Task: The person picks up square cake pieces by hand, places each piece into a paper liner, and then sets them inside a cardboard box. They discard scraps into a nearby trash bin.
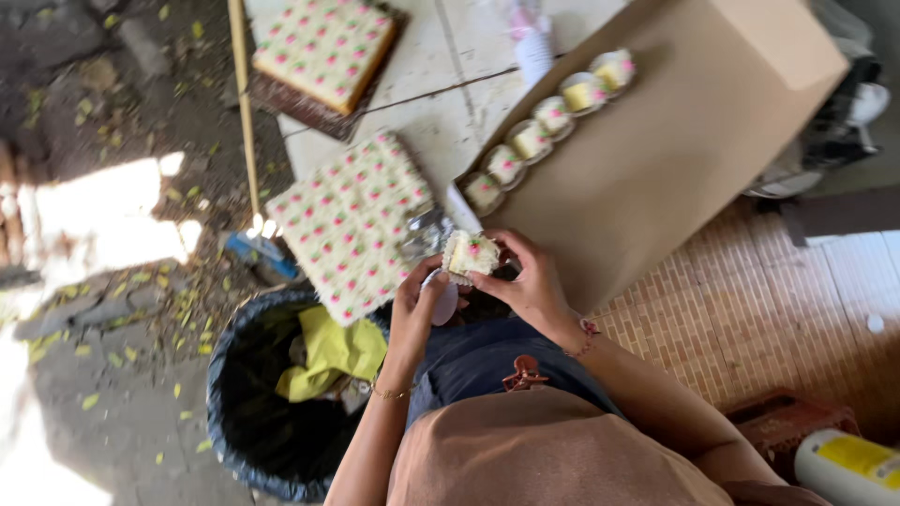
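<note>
Both hands hold one small square of cake (470, 254) in front of the person's body. The right hand (532, 284) curls its fingers around the far side of the piece. The left hand (419, 305) pinches the near side, with something pale under it that is hard to make out.

Just beside the hands lies a big slab of cake (349, 221) with pink dots, and a bit of shiny foil (424, 234) touches its edge. A second slab (323, 47) sits farther off on a dark tray.

A row of small cakes in cups (551, 116) runs along the edge of a brown cardboard box (675, 131).

Below the left arm stands a black bin (246, 403) with yellow paper (330, 354) inside.

The slabs rest on a pale table (441, 84). The ground is dirt with leaves on one side and red brick on the other. A yellow and white bottle (848, 466) is cut off at the corner.
</note>
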